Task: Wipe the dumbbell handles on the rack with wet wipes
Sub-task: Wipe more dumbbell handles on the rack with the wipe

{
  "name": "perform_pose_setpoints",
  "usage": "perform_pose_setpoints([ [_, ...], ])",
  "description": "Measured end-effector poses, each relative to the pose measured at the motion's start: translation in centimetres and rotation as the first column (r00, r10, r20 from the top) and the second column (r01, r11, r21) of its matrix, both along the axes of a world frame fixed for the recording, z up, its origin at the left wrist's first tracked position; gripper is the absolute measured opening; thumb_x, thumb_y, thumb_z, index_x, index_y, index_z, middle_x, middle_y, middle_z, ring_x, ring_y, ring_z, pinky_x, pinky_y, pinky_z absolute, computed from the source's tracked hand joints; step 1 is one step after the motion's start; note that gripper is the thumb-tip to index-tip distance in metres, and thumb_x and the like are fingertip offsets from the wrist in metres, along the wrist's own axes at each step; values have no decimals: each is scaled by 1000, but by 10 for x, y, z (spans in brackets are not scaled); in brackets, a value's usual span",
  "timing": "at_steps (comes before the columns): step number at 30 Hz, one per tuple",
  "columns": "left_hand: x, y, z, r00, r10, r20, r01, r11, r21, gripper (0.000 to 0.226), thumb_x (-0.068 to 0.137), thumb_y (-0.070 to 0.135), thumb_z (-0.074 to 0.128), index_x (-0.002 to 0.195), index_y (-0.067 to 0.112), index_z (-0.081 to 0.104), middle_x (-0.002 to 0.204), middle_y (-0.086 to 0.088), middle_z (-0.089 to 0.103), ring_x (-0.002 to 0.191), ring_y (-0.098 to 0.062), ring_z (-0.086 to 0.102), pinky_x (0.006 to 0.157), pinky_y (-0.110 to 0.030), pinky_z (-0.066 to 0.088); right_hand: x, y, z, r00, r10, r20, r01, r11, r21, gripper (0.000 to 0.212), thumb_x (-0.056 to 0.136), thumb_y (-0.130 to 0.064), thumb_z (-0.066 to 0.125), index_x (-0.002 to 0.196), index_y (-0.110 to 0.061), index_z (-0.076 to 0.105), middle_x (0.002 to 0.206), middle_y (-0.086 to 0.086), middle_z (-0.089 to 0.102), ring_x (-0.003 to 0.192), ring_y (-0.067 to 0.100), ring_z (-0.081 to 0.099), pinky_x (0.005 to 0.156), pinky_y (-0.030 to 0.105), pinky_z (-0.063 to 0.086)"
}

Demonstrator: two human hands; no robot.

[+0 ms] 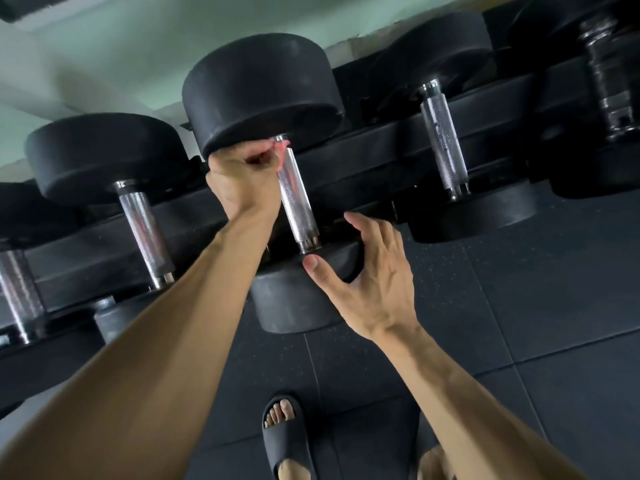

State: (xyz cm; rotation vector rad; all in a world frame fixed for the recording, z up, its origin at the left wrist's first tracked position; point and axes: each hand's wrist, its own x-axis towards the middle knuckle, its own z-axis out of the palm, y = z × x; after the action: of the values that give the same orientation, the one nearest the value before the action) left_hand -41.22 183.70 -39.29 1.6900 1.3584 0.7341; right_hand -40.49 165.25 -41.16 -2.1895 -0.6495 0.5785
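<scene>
A black rubber-headed dumbbell lies on the rack [374, 157], its knurled chrome handle [298, 206] running from the far head [259, 91] to the near head [287, 306]. My left hand [242, 174] grips a small pale pink wet wipe [281, 147] against the top end of that handle, just under the far head. My right hand [374, 285] is open, with the thumb tip on the near head by the handle's lower end and the fingers spread over the head's right edge.
More dumbbells sit on the same rack: one to the left [145, 233], one at the far left [17, 289], one to the right [443, 136]. Black rubber floor tiles [519, 289] lie below. My foot in a black slide sandal [284, 434] stands near the rack.
</scene>
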Motion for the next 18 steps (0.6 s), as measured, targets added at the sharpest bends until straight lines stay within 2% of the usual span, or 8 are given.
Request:
perform_pose_setpoints([
  [2,-12,-9,-1,992,-114,-60,117,991,57,12,79,25,83,91,25,79,85,11,75,80,-2,71,83,-25,58,-1,0,-1,1000,-7,7,7,1000,10,93,68,-85,43,140,-26,45,133,-7,50,129,13,40,104,32,40],
  [5,-34,-23,3,930,-319,-181,335,940,66,13,82,25,80,93,32,77,86,16,72,79,-4,70,81,-27,58,-1,0,1,1000,-19,9,19,1000,25,92,69,-84,44,139,-24,47,131,-8,51,128,13,40,104,35,42],
  [8,-21,-13,3,942,-277,-189,311,934,178,10,83,24,79,93,23,80,81,16,70,68,1,65,77,-23,55,-1,-1,1,1000,-14,0,14,1000,23,92,68,-85,44,139,-25,47,133,-9,50,129,11,38,105,35,42],
  [11,-12,-6,1,937,-255,-238,314,914,256,11,85,23,76,96,23,79,79,15,64,64,6,56,71,-2,40,-1,-1,-2,1000,-14,0,14,1000,25,92,68,-85,43,139,-26,47,133,-10,50,129,9,38,105,33,41],
  [13,-24,-10,-1,874,-346,-341,435,869,234,12,86,22,75,96,29,79,79,15,57,64,1,53,73,-7,41,-1,0,-3,1000,-18,10,17,999,30,92,68,-85,43,138,-25,48,133,-9,50,128,11,39,104,34,41],
  [15,-33,-14,1,801,-428,-419,536,825,180,11,86,26,75,96,29,79,90,11,64,69,-4,55,80,-19,47,-1,-1,-2,1000,-20,11,19,999,32,93,68,-85,43,138,-24,48,133,-9,49,128,11,39,103,34,42],
  [16,-32,-12,3,785,-445,-432,559,809,183,11,86,27,75,96,27,80,93,11,65,75,-6,57,84,-19,45,-1,-1,-1,1000,-16,9,16,999,28,93,68,-86,43,138,-25,47,133,-9,49,128,10,39,103,34,42],
  [18,-22,-6,8,781,-433,-451,576,779,249,11,88,24,73,96,24,80,94,11,65,82,-8,57,82,-10,36,-1,0,0,1000,-7,0,7,1000,12,94,68,-86,42,140,-25,46,135,-9,48,129,10,37,104,33,41],
])
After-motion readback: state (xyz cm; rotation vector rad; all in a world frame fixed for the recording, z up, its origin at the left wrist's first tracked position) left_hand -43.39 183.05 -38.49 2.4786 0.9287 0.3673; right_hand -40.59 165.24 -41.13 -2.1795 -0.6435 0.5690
